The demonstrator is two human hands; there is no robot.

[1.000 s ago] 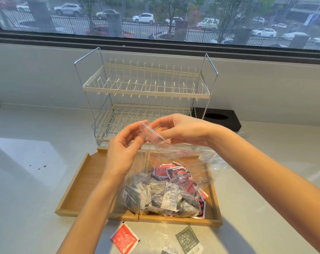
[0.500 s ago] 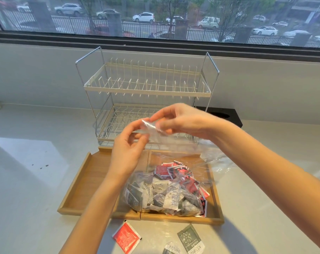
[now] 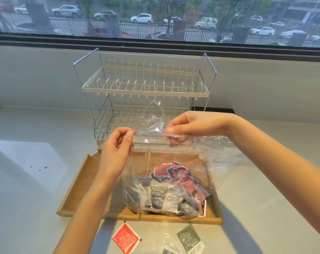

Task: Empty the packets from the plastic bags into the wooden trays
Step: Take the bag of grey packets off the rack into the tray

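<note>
White bench (image 3: 27,180) below a wide window (image 3: 155,15) onto a street of parked cars; a two-tier wire dish rack (image 3: 144,88) stands at the far side. Two wooden trays (image 3: 78,189) lie side by side nearer; the left looks empty. A clear plastic bag (image 3: 174,180) rests in the right tray, its packets (image 3: 166,195) unpoured, so emptying seems barely begun. Left hand (image 3: 115,153) and right hand (image 3: 196,125) each pinch the bag's mouth, held apart. Three loose packets (image 3: 125,239) lie nearest.
</note>
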